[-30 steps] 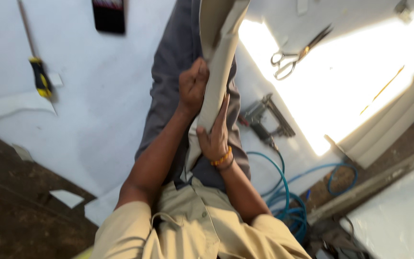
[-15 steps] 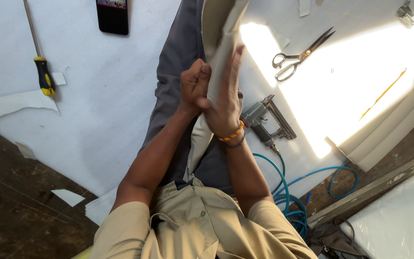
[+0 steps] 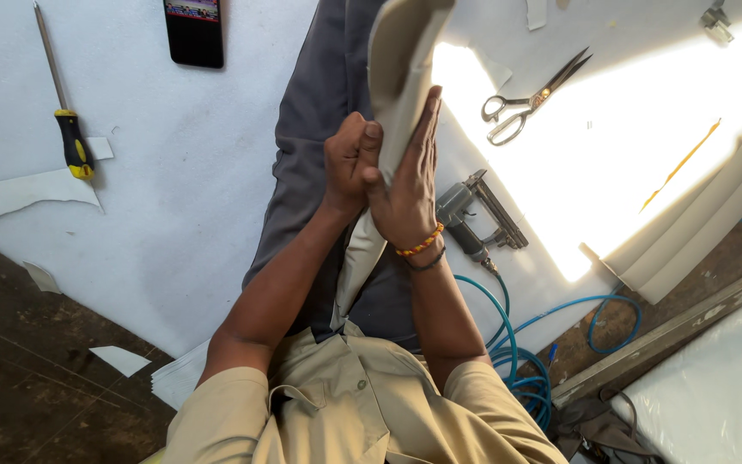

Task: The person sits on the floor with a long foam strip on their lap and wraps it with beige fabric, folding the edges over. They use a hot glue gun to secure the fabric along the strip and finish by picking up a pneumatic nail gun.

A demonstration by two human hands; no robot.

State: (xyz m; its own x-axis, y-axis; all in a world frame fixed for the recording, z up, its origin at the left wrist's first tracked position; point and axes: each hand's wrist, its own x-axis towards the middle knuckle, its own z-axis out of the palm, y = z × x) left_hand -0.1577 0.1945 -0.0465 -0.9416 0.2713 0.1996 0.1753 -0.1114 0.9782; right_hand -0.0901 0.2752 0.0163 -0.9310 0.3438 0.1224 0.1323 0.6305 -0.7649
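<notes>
A long beige padded panel (image 3: pixel 398 60) stands tilted over my lap, running from my waist up past the top of the view. My left hand (image 3: pixel 349 163) is closed around its left edge, thumb on the beige cover. My right hand (image 3: pixel 410 185) lies flat against the panel's right face, fingers straight and pointing up; an orange bead band and a dark band circle that wrist. I sit on a white sheet (image 3: pixel 173 198) with my grey trouser legs stretched out under the panel.
A pneumatic stapler (image 3: pixel 474 219) with a blue coiled hose (image 3: pixel 517 344) lies right of my leg. Scissors (image 3: pixel 530 99) rest in a sunlit patch. A yellow-handled screwdriver (image 3: pixel 66 120) and a phone (image 3: pixel 193 33) lie at left. Beige profiled pieces (image 3: pixel 689 228) sit at right.
My right hand has slid up the panel's face, from near the wrist of my left hand to level with it. The left hand keeps its grip.
</notes>
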